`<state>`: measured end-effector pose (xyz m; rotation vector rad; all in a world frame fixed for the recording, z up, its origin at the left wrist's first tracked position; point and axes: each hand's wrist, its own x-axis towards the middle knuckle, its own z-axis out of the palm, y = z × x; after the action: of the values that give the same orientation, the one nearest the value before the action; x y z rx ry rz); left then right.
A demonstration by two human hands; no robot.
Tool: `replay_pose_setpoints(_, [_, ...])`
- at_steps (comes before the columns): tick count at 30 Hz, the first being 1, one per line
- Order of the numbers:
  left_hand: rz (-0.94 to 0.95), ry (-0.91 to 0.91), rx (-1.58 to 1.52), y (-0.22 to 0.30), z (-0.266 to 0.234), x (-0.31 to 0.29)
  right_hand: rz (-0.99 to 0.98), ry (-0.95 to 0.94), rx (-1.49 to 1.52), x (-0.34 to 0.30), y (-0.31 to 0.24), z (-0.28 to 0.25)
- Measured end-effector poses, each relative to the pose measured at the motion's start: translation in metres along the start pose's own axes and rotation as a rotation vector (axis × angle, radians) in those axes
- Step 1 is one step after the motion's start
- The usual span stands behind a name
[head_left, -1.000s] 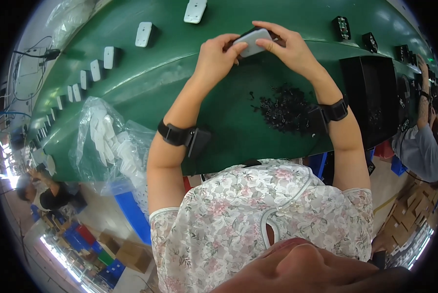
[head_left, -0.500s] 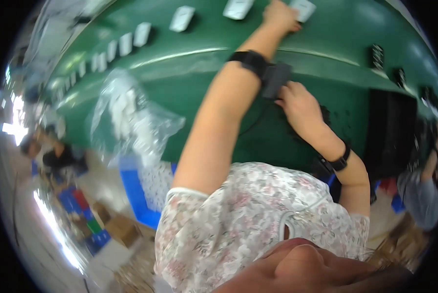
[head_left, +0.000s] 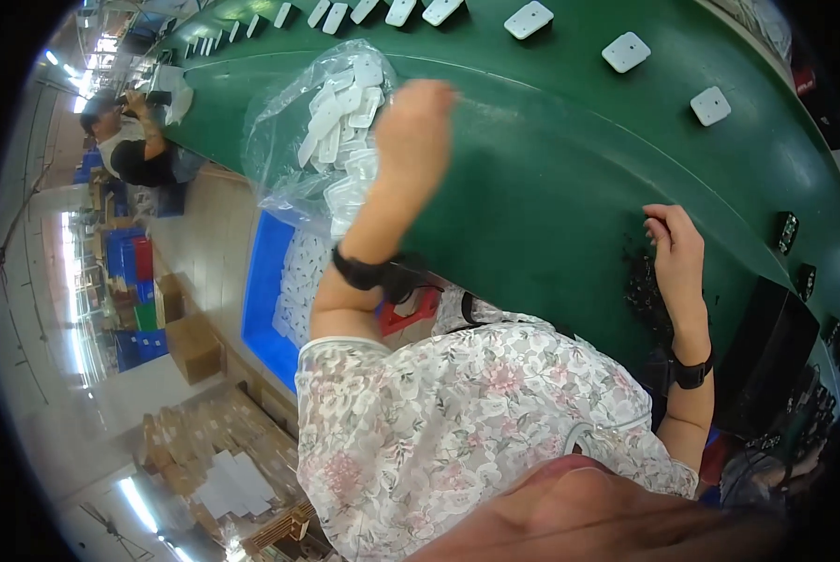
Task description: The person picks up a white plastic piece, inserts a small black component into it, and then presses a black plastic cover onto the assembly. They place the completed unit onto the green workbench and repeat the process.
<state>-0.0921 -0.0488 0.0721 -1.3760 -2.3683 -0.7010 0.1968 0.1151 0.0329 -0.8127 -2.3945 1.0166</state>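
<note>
My left hand [head_left: 414, 126], smeared by motion, is beside a clear plastic bag [head_left: 268, 155] of white plastic covers [head_left: 331, 122]. Its fingers cannot be made out, nor whether anything is in them. Over on the right, my right hand [head_left: 679, 248] hovers at the edge of a heap of small black parts [head_left: 647, 298]. The right fingers are curled in toward the thumb; anything between them is too small to tell. Each wrist wears a black band. Across the green table [head_left: 532, 225], white rectangular pieces [head_left: 626, 52] lie spaced in a curved row.
A blue bin [head_left: 263, 314] of white parts stands below the table edge at left. On the right are a black box [head_left: 768, 332] and small black assemblies [head_left: 787, 232]. Cartons [head_left: 195, 347] sit on the floor, and another person [head_left: 144, 140] is at the far left.
My left hand has drawn back from a white piece at the far side to the bag. My right hand has left my left forearm for the black parts. The view has shifted.
</note>
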Motion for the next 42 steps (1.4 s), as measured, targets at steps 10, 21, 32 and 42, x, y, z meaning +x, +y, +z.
replay_pose_setpoints(10, [-0.154, -0.168, 0.439, -0.17, 0.01, -0.014, 0.089, -0.118, 0.227, 0.015, -0.009, 0.002])
replay_pose_setpoints(21, [0.046, -0.081, 0.546, -0.116, -0.001, 0.001, -0.033, 0.061, 0.173, 0.014, -0.004, -0.008])
replay_pose_setpoints(32, [-0.109, 0.005, 0.488, -0.11, -0.015, 0.004, 0.187, 0.108, 0.407, 0.008, -0.007, -0.025])
replay_pose_setpoints(42, [-0.588, -0.592, -1.312, 0.095, 0.031, -0.004, 0.1, 0.166, 0.49, 0.013, -0.022, -0.026])
